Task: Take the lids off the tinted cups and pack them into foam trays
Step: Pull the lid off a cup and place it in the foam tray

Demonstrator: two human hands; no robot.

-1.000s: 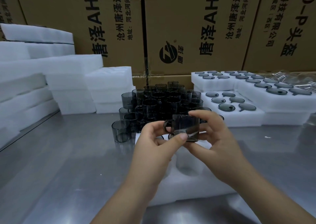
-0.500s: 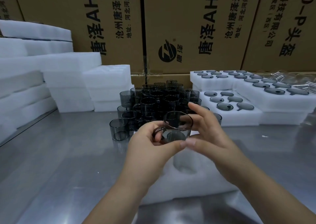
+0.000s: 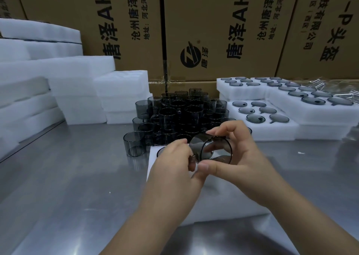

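Note:
Both hands hold one tinted cup (image 3: 211, 149) above a white foam tray (image 3: 219, 200) that lies on the steel table in front of me. My right hand (image 3: 239, 157) grips the cup's rim with thumb and fingers, mouth tilted toward me. My left hand (image 3: 174, 169) pinches the cup's left side, where the tinted lid (image 3: 196, 144) stands slightly off the rim. A cluster of several tinted cups (image 3: 180, 114) stands behind the tray.
Filled foam trays holding tinted lids (image 3: 260, 116) sit at the right. Stacks of blank white foam (image 3: 58, 91) fill the left and back. Cardboard boxes (image 3: 213, 31) wall off the rear. Clear plastic wrap (image 3: 334, 87) lies at the far right.
The cup has been turned from side-on to mouth facing me, and shifted a little to the right. The lid now shows lifted at the cup's left edge.

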